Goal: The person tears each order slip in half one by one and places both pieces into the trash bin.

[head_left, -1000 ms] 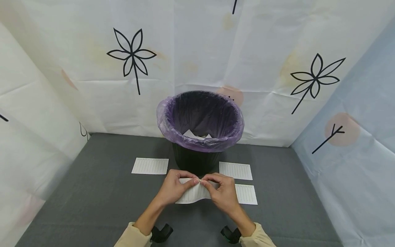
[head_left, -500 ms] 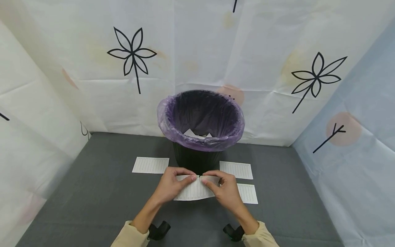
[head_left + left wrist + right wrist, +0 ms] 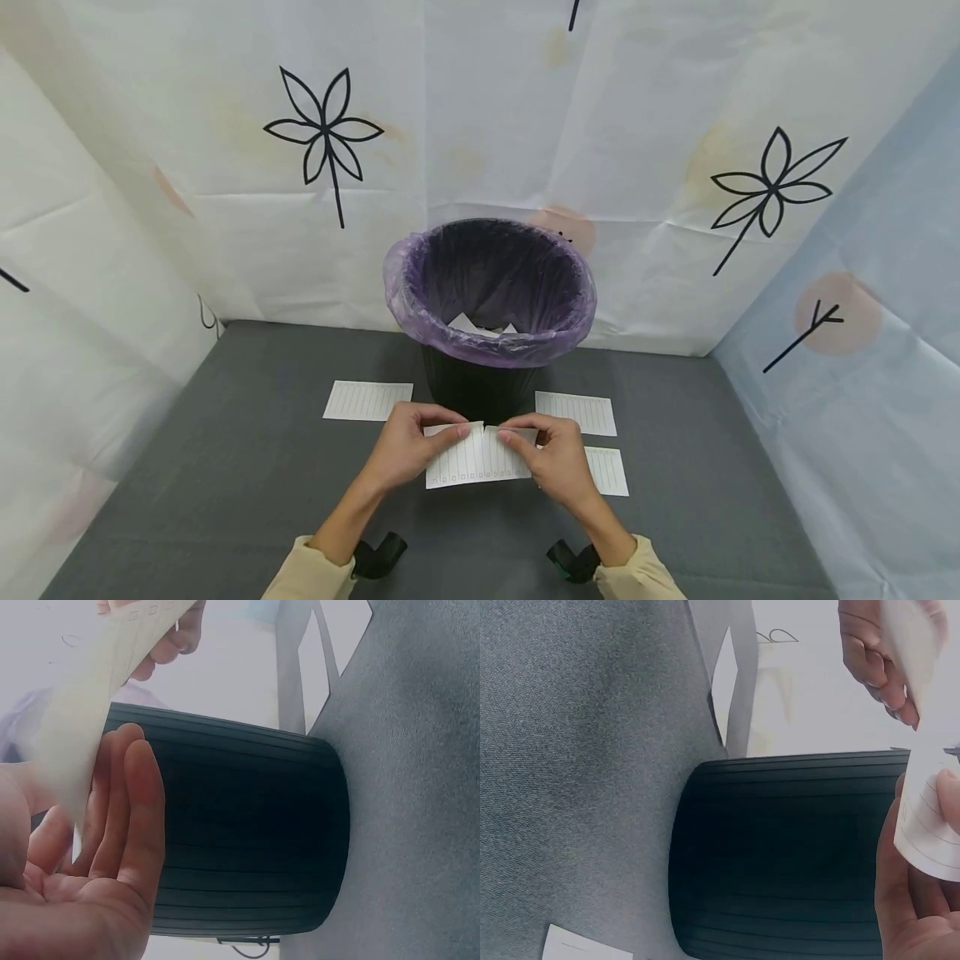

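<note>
A small sheet of lined paper is held up between both hands, in front of the bin. My left hand pinches its left part between thumb and fingers. On the other side my right hand pinches the right part the same way. A short tear notches the top edge midway between the thumbs. In the left wrist view the paper slants above the curled fingers of the left hand. The right wrist view shows the paper bending under the right thumb.
Behind the hands stands a black bin with a purple liner and paper pieces inside. One lined sheet lies left of it on the grey table. Two more, an upper sheet and a lower sheet, lie right.
The hands have moved slightly apart along the top edge. The paper, bunched at its middle a second ago, is now flatter, with a small tear showing at the top.
</note>
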Demonstrator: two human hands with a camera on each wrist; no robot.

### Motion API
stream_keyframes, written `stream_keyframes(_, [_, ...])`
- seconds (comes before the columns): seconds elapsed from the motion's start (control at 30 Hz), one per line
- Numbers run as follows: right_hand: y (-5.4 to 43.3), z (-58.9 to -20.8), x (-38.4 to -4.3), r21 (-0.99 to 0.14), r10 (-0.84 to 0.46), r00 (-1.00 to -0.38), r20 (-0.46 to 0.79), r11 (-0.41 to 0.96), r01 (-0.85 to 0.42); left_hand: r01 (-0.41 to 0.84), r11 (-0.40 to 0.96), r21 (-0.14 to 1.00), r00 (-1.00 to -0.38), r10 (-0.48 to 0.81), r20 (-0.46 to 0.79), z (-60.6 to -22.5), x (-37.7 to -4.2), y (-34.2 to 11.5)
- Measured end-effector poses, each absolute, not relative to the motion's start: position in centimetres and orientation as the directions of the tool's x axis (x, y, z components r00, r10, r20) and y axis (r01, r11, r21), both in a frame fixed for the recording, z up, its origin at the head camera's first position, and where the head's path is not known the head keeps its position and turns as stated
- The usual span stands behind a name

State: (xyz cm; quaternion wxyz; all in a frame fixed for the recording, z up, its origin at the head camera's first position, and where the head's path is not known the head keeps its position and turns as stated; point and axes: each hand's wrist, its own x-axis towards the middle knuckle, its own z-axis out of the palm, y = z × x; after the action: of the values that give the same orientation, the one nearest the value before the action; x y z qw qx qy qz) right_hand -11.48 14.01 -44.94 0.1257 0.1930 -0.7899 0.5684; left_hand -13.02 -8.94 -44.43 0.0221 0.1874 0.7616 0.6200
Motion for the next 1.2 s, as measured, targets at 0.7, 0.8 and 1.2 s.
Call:
stream_keyframes(0.7, [13.8,-44.8,-11.3,-0.829,-0.100,-0.864,0.494,0.246,-0.503,0.260,0.217,0.941,-0.952,0.220,0.213,-44.0,-13.4,-8.8])
stream_keyframes(0.8, [13.9,-44.5,-11.2,-0.826,-0.087,-0.857,0.507,0.234,-0.512,0.265,0.212,0.941,-0.953,0.204,0.223,-43.9,-13.4,-9.0])
stream_keyframes(1.2, [14.5,-43.8,-11.0,-0.821,-0.047,-0.834,0.550,0.155,-0.550,0.324,0.175,0.930,-0.943,0.143,0.302,-44.0,-13.8,-9.6])
